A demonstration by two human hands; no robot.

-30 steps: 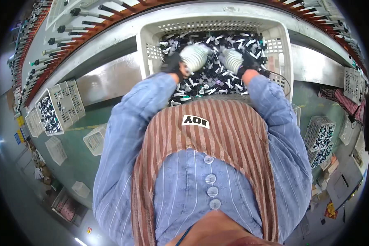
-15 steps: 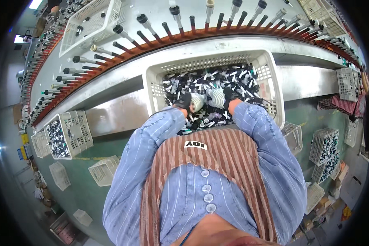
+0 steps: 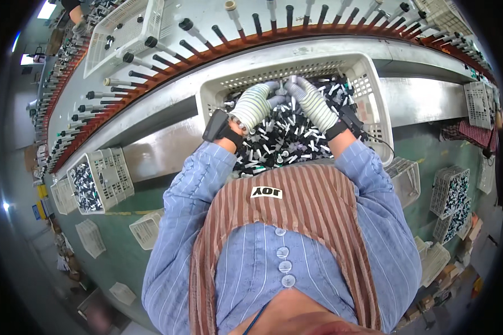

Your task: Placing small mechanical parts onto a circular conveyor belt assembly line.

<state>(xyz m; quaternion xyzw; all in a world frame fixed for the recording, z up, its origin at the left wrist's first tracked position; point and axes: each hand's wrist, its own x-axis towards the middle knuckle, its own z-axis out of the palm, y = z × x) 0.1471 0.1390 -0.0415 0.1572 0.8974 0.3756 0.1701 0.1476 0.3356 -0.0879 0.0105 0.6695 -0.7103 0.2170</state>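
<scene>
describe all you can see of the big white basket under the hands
The basket is an off-white, rectangular, plastic-looking crate with a thick rim and walls pierced by small holes. It sits open side up beside the metal ledge, its near side hidden by the apron. Small black and white parts are heaped loosely inside. The gloved left hand and right hand are over the heap.

Left hand and right hand, both gloved, angled inward, fingertips close together, fingers bent. Left forearm and right forearm converge forward; finger closure unclear.
</scene>
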